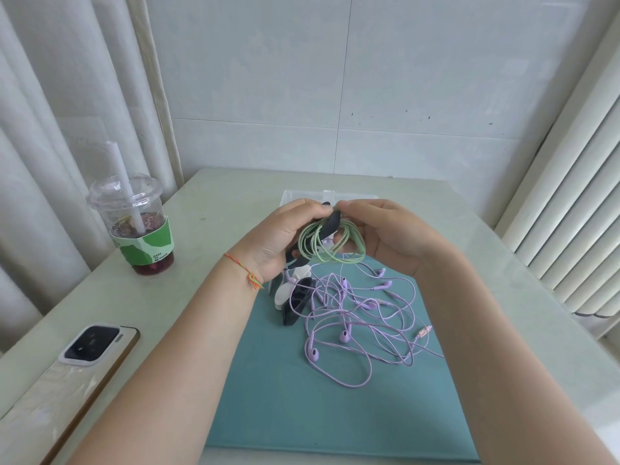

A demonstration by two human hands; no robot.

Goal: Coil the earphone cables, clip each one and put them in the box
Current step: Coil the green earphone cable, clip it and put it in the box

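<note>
Pale desk (208,229) was crowded: tangled lilac earphones (362,317) on a teal mat (302,397); coiled green cable (330,245) and dark clip (330,223) were grasped by left hand (278,236) and right hand (389,233), hiding the clear plastic box (302,195).

I have one view only, from the head camera: a wide-angle lens looking forward and down along both forearms onto the table (214,203). It sits close, with the hands mid-frame and the tiled wall (369,78) straight ahead, curved by the lens.
</note>
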